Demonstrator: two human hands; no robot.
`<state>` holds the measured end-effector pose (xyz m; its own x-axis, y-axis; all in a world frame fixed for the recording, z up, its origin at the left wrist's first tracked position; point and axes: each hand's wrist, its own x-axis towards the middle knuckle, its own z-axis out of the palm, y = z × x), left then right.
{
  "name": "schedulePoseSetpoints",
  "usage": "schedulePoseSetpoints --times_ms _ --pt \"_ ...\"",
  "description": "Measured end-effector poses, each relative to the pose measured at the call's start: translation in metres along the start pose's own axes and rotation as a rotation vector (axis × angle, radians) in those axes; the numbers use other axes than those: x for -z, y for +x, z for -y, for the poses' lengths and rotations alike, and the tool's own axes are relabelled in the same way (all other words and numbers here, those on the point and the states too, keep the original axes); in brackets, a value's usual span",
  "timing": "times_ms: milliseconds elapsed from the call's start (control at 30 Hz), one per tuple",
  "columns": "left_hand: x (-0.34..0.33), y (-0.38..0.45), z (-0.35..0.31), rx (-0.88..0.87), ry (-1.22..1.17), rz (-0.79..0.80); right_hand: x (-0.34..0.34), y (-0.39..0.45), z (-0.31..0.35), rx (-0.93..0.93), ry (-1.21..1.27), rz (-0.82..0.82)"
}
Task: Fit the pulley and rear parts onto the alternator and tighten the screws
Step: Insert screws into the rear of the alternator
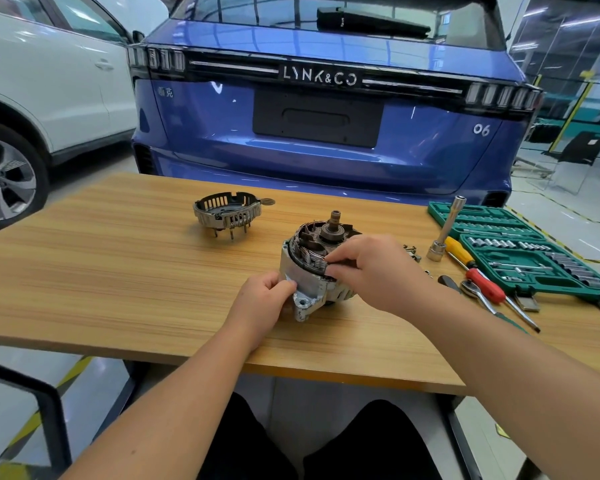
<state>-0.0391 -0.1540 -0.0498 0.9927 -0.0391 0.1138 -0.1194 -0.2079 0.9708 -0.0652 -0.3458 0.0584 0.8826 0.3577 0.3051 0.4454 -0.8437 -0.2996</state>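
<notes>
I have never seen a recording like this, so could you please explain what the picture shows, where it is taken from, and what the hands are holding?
There is no machine here: a person works with bare hands. The single picture comes from a camera worn on the head, looking forward and down. The left hand grips the alternator by its silver casing; the right hand pinches its dark edge near the copper windings. It stands on a wooden table. Farther back lies a loose rear housing. To the right are a green socket set, screwdrivers, a ratchet and small screws. A blue car is parked behind.
</notes>
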Motion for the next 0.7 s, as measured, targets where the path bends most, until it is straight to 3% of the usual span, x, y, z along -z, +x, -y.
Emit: schedulePoseSetpoints --times_ms 300,700 --pt "0.000 0.003 0.004 -0.007 -0.001 -0.006 0.011 0.011 0.010 -0.007 -0.076 0.121" --pt "0.000 0.004 0.005 -0.023 -0.021 -0.010 -0.009 -0.004 0.002 0.053 -0.053 -0.073"
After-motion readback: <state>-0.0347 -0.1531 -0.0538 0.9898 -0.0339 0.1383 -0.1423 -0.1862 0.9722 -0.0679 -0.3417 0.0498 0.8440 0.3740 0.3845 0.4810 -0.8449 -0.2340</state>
